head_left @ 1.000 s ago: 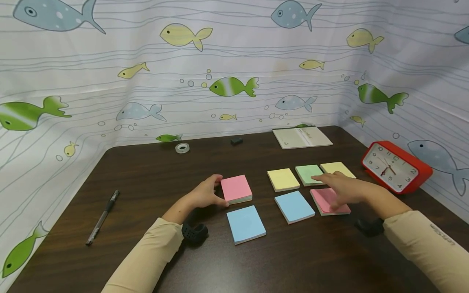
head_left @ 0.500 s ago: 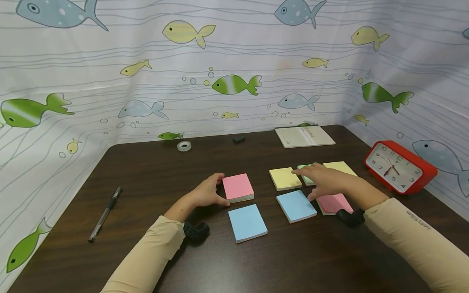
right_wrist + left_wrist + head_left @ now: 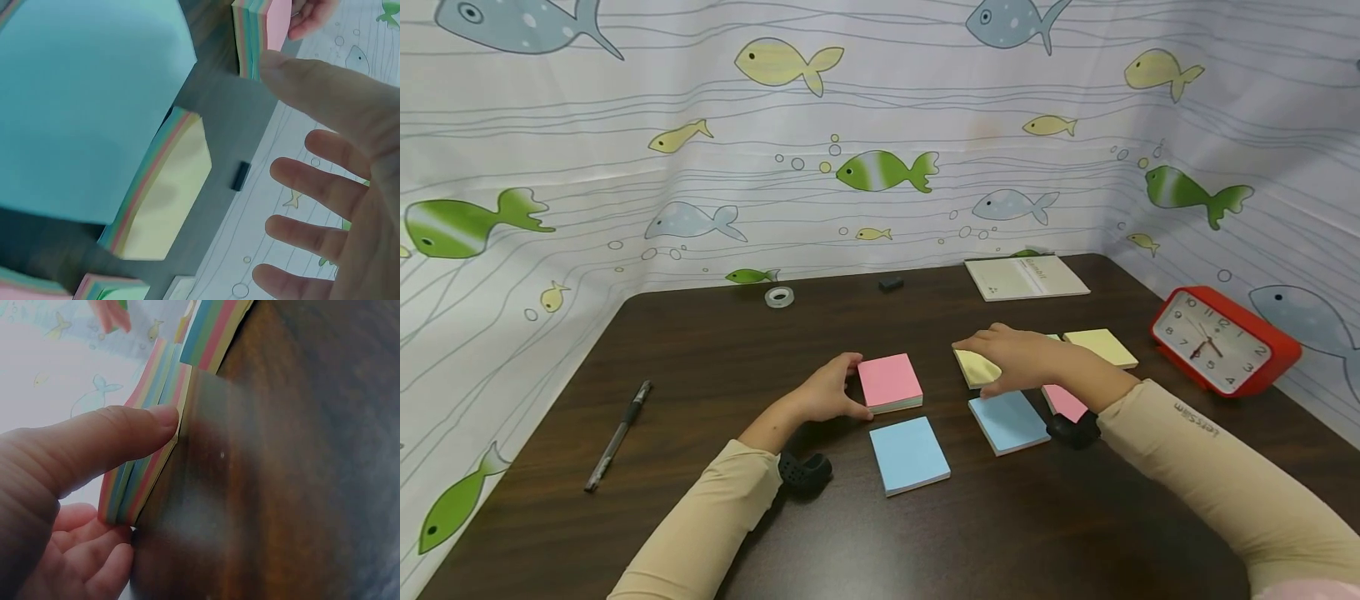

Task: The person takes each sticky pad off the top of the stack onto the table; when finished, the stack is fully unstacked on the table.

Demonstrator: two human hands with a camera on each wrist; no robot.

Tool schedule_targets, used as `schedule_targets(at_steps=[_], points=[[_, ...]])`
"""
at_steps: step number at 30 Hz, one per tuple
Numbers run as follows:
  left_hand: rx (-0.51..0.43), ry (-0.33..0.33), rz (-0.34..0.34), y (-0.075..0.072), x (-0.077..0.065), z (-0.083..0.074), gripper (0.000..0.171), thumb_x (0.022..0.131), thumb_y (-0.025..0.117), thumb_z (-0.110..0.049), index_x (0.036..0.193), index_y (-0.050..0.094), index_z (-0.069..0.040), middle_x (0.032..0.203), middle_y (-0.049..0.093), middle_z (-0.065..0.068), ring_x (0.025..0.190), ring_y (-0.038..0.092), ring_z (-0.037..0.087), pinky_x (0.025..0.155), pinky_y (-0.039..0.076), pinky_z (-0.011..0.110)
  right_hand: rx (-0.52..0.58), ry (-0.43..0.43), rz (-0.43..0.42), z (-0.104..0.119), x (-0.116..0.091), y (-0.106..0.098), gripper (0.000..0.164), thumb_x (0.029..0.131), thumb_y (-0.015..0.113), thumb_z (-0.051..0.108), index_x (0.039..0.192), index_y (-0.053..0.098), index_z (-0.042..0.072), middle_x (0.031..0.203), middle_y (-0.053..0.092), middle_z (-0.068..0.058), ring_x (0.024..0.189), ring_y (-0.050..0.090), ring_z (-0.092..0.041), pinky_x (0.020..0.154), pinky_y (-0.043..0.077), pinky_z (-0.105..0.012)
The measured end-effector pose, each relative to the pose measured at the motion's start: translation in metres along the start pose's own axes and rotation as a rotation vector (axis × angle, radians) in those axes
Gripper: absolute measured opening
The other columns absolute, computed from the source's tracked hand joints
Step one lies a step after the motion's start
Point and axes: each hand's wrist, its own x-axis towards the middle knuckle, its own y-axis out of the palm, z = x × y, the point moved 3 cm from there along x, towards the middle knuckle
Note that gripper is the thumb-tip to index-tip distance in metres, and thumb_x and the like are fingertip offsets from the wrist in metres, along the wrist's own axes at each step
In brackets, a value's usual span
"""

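Note:
My left hand [image 3: 827, 396] holds a stack of sticky note pads [image 3: 890, 381] with a pink top, thumb on one side and fingers round another. In the left wrist view the stack [image 3: 115, 500] shows two striped layers with a thin seam between. My right hand [image 3: 1022, 358] hovers over a yellow sticky note pad [image 3: 973, 371], fingers spread, holding nothing. Right wrist view: the yellow pad [image 3: 169, 194] lies beside a blue pad [image 3: 87, 112], both apart from the fingers. In the head view another blue pad [image 3: 910, 456] lies in front of the pink stack.
Under my right forearm are a partly covered pink pad [image 3: 1063, 402] and a mostly hidden green one. Behind lies a second yellow pad [image 3: 1103, 346]. Around stand or lie a red alarm clock [image 3: 1221, 340], notebook [image 3: 1028, 277], tape roll [image 3: 779, 297], small black block [image 3: 891, 283] and pen [image 3: 617, 437].
My right hand has moved left from the pink and green pads to above the yellow pad. My left hand stays at the pink-topped stack. The head view has shifted slightly.

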Motion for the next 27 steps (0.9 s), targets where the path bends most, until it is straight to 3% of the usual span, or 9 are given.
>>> schedule_targets(at_steps=[14, 27], points=[[0.006, -0.007, 0.001, -0.001, 0.000, 0.000, 0.087, 0.062, 0.079, -0.019, 0.129, 0.029, 0.005, 0.129, 0.035, 0.018, 0.116, 0.039, 0.029, 0.093, 0.032, 0.040, 0.017, -0.026, 0.022, 0.023, 0.036, 0.004, 0.070, 0.077, 0.065, 0.037, 0.134, 0.034, 0.012, 0.130, 0.038, -0.011, 0.117, 0.034, -0.026, 0.084, 0.039, -0.042], [0.007, 0.002, -0.014, 0.000, 0.000, -0.001, 0.086, 0.061, 0.080, -0.021, 0.127, 0.030, 0.005, 0.127, 0.038, 0.018, 0.114, 0.040, 0.029, 0.091, 0.034, 0.040, -0.005, -0.090, 0.063, 0.054, 0.084, 0.014, 0.083, 0.066, 0.073, 0.041, 0.134, 0.035, 0.011, 0.125, 0.041, -0.005, 0.109, 0.037, -0.020, 0.084, 0.039, -0.037]])
